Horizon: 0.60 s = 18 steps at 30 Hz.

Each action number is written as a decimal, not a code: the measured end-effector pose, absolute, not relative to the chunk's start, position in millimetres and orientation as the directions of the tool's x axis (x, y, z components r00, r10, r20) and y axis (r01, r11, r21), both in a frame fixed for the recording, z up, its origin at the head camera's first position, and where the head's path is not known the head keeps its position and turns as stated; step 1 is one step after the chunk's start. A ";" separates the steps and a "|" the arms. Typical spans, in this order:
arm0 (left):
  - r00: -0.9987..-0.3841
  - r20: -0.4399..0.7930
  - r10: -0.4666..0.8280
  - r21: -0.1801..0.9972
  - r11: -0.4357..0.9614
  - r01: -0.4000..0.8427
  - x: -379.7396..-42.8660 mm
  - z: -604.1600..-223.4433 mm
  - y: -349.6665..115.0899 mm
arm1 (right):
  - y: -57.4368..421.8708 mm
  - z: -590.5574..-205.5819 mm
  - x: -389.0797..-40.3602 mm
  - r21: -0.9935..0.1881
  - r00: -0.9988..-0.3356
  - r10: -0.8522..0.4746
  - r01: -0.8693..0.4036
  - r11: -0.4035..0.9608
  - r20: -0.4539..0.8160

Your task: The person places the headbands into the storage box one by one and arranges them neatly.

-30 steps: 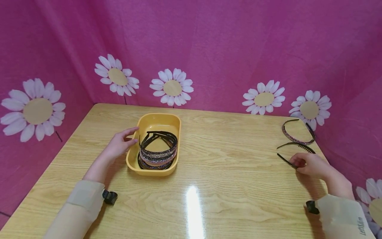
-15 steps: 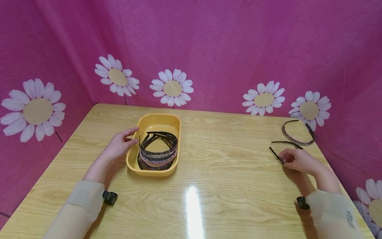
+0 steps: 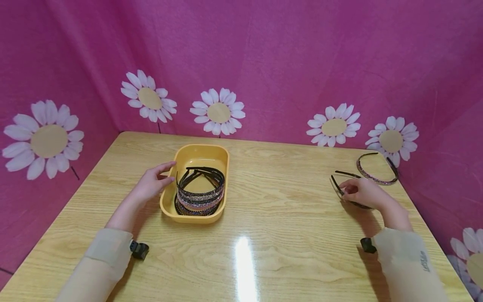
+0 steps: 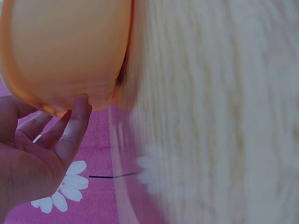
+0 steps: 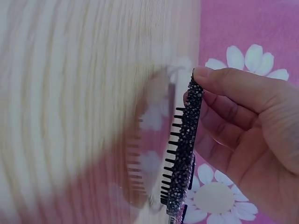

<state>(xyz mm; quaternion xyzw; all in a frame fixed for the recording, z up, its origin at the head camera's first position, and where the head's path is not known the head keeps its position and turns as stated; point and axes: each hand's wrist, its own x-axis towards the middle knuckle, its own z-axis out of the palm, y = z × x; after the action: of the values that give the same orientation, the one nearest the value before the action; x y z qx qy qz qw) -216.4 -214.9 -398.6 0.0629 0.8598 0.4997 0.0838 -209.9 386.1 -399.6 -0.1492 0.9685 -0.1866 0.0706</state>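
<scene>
In the head view my left hand [image 3: 154, 181] touches the left side of a yellow plastic tray [image 3: 220, 157]. Its fingers are fairly straight, and in the left wrist view some lie against the tray's outer wall [image 4: 70, 51]. Several glittery headbands [image 3: 200, 197] are stacked inside the tray, black and pinkish, some toothed. My right hand [image 3: 364, 193] pinches a black headband [image 3: 334, 183] just over the right part of the table. The right wrist view shows this headband [image 5: 184, 144] up close, with black sparkly stones and comb teeth, held between thumb and fingers at one end.
Another glittery headband [image 3: 371, 178] lies at the back right, near the edge of the wooden table [image 3: 286, 209]. Pink cloth [image 3: 264, 63] printed with daisies hangs behind the table and at both sides.
My right hand has moved left and slightly away from me, carrying the black headband from beside the other headband. My left hand and the tray stay where they were.
</scene>
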 end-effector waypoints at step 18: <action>-0.978 -0.087 0.188 0.879 0.477 0.013 -214.8 -397.3 -213.4 | 376.3 -408.5 -221.5 -0.403 -0.958 -0.279 -0.230 0.886 -0.068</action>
<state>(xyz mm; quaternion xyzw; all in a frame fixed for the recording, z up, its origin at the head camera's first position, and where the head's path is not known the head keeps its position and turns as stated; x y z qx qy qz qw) -214.8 -213.4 -397.3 0.0588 0.8550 0.5081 0.0859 -221.5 376.3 -408.5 -0.1313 0.9691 -0.1993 0.0623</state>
